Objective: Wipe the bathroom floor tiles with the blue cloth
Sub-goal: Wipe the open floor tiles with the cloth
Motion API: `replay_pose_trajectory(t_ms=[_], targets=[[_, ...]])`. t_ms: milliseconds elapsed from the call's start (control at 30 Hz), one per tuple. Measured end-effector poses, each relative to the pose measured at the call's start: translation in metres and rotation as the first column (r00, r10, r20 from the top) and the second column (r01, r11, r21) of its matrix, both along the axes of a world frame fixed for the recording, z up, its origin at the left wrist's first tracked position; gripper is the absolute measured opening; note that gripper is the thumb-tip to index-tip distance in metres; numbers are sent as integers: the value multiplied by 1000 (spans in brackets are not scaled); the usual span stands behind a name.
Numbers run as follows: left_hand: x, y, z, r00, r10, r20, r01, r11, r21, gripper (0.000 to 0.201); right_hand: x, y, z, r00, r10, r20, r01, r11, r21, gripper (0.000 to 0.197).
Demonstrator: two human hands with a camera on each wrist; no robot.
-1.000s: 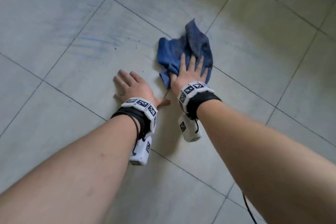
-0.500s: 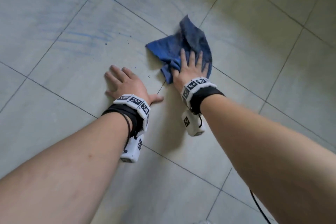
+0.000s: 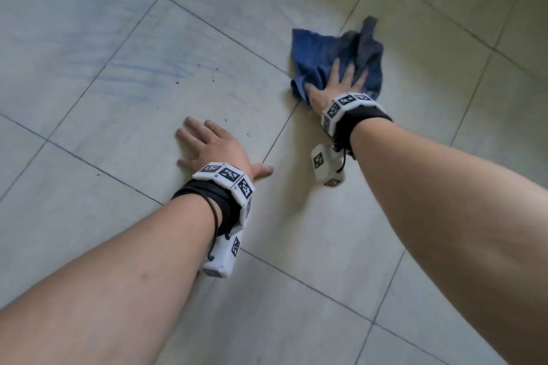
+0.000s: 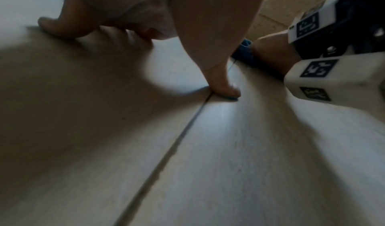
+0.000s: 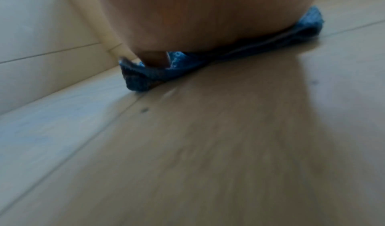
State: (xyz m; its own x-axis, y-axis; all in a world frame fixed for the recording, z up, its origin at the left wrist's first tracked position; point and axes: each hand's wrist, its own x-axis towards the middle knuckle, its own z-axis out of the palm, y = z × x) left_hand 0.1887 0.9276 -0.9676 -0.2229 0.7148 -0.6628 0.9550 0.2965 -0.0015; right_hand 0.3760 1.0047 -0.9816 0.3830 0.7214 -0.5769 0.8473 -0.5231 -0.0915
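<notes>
A crumpled blue cloth [image 3: 335, 59] lies on the pale floor tiles [image 3: 118, 24] right of centre in the head view. My right hand [image 3: 338, 80] presses flat on it, fingers spread and straight. The right wrist view shows the cloth [image 5: 145, 78] squashed under the palm, with the fingers mostly hidden. My left hand [image 3: 213, 145] rests flat on a bare tile to the left, apart from the cloth, holding nothing. In the left wrist view its thumb [image 4: 223, 87] touches a grout line, and a bit of the cloth [image 4: 243, 54] shows beyond it.
Faint blue streaks [image 3: 142, 71] and dark specks [image 3: 213, 78] mark the tile left of the cloth. Grout lines [image 3: 278, 133] cross the floor diagonally. A tiled wall [image 5: 41, 48] rises past the cloth in the right wrist view. Open floor lies all around.
My right hand has slid the cloth to the right and a little away from the left hand. The left hand has stayed planted on its tile.
</notes>
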Motion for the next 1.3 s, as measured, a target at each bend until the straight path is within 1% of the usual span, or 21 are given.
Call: replay_pose_trajectory(t_ms=[67, 167, 267, 333, 400, 467, 600, 700, 867, 933, 1000, 1067, 1133, 1167, 1233, 1300], targets=[[-1, 1, 1, 1000, 2, 4, -2, 1000, -1, 149, -17, -13, -1, 997, 76, -35, -76, 997, -16, 81], [-2, 0, 3, 1000, -2, 24, 2, 1000, 7, 149, -15, -36, -7, 993, 112, -37, -112, 994, -14, 75], [-6, -3, 4, 999, -26, 39, 25, 1000, 17, 146, -9, -55, -9, 995, 93, -20, -93, 996, -13, 72], [-12, -6, 1, 995, -81, 50, 79, 996, 43, 140, -15, -69, -10, 998, 63, -4, -63, 998, -1, 73], [-25, -12, -4, 986, -152, 74, 146, 986, 80, 135, -28, -86, -11, 999, 41, 24, -41, 999, -3, 74], [-46, -17, -8, 979, -181, 91, 171, 980, 106, 135, -44, -103, -12, 998, 42, 39, -41, 999, -15, 76], [-93, -20, -10, 990, -119, 80, 110, 988, 113, 143, -85, -124, -12, 999, 25, 34, -23, 999, -36, 78], [-129, -12, -8, 990, -117, 78, 106, 986, 130, 146, -122, -125, -13, 999, 25, 40, -24, 999, -33, 80], [-183, 8, -6, 993, -94, 68, 84, 986, 145, 148, -192, -111, -10, 993, 121, 7, -120, 992, -44, 81], [-201, 14, -6, 995, -71, 72, 61, 989, 136, 149, -215, -94, -11, 991, 134, -19, -134, 991, -23, 79], [-216, 20, -4, 997, -37, 74, 28, 992, 126, 149, -226, -65, -13, 993, 113, -23, -112, 993, 22, 76], [-233, 25, -2, 997, 6, 74, -15, 993, 117, 148, -225, -37, -11, 997, 80, -15, -79, 995, 54, 73], [-254, 27, -1, 997, 41, 65, -48, 993, 109, 148, -219, -26, -9, 999, 44, -16, -43, 997, 60, 71], [-265, 28, -2, 997, 46, 60, -52, 993, 104, 147, -218, -30, -8, 1000, 26, -14, -26, 998, 54, 70], [-285, 29, -4, 998, 23, 55, -29, 995, 99, 144, -222, -56, -8, 1000, 1, 6, -1, 1000, 23, 70], [-299, 29, -6, 997, -18, 72, 11, 994, 105, 141, -238, -91, -7, 999, 36, 28, -36, 999, -14, 71]])
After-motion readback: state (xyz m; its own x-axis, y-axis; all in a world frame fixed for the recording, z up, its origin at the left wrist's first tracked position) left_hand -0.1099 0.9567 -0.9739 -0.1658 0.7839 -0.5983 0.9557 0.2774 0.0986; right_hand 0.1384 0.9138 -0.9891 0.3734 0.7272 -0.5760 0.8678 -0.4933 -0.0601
